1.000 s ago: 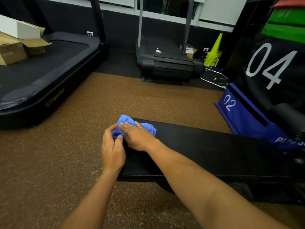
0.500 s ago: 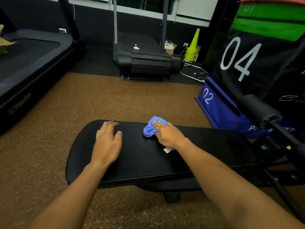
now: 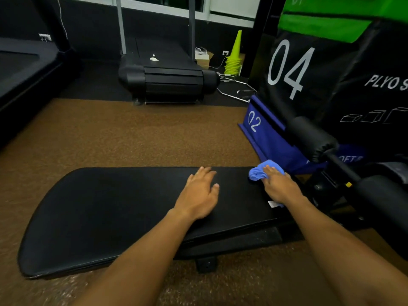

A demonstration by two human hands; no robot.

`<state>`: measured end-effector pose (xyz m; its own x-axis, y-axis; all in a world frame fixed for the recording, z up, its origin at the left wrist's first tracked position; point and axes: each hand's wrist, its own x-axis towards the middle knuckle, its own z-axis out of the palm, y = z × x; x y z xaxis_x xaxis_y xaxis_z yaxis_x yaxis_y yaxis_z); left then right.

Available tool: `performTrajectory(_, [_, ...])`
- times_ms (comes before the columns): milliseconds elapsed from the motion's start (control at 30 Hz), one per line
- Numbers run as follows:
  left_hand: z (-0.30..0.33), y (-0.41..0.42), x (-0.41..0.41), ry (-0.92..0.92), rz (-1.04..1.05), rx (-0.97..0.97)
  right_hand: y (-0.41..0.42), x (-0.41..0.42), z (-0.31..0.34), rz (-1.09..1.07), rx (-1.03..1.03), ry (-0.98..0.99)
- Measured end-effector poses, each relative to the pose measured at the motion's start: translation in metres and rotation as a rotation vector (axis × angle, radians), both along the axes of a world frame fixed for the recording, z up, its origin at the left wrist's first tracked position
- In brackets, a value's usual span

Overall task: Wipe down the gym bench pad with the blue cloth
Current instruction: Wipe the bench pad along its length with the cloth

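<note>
Bench pad [image 3: 110, 208] lies at the centre, running from 8 o'clock to 3 o'clock on the floor [image 3: 132, 138]. Left hand [image 3: 198, 195] rests flat on the pad's middle; right hand [image 3: 281, 188] at 3 o'clock presses on the cloth [image 3: 257, 173], at the pad's far right end. Treadmill [image 3: 167, 78] stands behind at 12 o'clock, cone stack [image 3: 234, 58] at 1 o'clock, numbered boxes [image 3: 309, 69] at 2 o'clock, roller pad [image 3: 311, 138] beside the right hand.

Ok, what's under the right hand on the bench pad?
The blue cloth lies bunched under the right hand, on the bench pad. Its white tag shows by the wrist. The hand covers the cloth's middle.
</note>
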<state>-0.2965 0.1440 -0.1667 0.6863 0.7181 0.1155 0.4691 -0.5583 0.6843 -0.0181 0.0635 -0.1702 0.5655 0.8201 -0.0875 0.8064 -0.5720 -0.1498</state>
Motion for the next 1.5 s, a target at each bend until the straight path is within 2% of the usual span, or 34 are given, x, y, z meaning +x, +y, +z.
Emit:
performTrajectory(100, [-0.005, -0.009, 0.02, 0.041, -0.049, -0.025, 0.0, 0.014, -0.003, -0.16, 0.041, 0.007])
performTrajectory(233, [-0.01, -0.018, 0.033, 0.011, -0.04, -0.06, 0.029, -0.02, -0.006, -0.173, 0.077, -0.048])
performTrajectory(333, [-0.012, -0.019, 0.038, -0.041, -0.028, -0.045, 0.048, -0.067, -0.008, 0.047, 0.106, -0.043])
performTrajectory(400, [-0.012, -0.018, 0.037, -0.112, 0.035, -0.017, 0.055, -0.108, -0.011, 0.216, 0.056, 0.056])
performTrajectory(467, [-0.011, -0.016, 0.034, -0.183, 0.149, -0.012, 0.063, -0.131, -0.013, 0.386, 0.114, 0.139])
performTrajectory(533, [-0.009, -0.013, 0.031, -0.197, 0.204, -0.015, 0.065, -0.136, -0.018, 0.571, 0.097, 0.089])
performTrajectory(667, [-0.007, -0.013, 0.036, -0.161, 0.141, -0.033, 0.048, -0.111, -0.006, 0.699, 0.142, 0.11])
performTrajectory(767, [-0.007, -0.015, 0.049, -0.109, 0.098, -0.016, 0.031, -0.078, -0.013, 0.606, 0.167, 0.09])
performTrajectory(1000, [-0.014, -0.02, 0.066, 0.21, -0.004, 0.089, -0.031, 0.037, -0.02, 0.109, 0.145, 0.047])
performTrajectory(1167, [-0.017, -0.018, 0.055, 0.348, -0.074, 0.137, -0.036, 0.033, -0.023, -0.096, 0.134, 0.036])
performTrajectory(1333, [-0.016, -0.018, 0.055, 0.391, -0.078, 0.113, -0.036, -0.021, -0.021, -0.062, 0.099, 0.036])
performTrajectory(1500, [-0.008, -0.013, 0.057, 0.414, -0.098, 0.097, -0.06, -0.094, -0.024, 0.212, 0.152, 0.046])
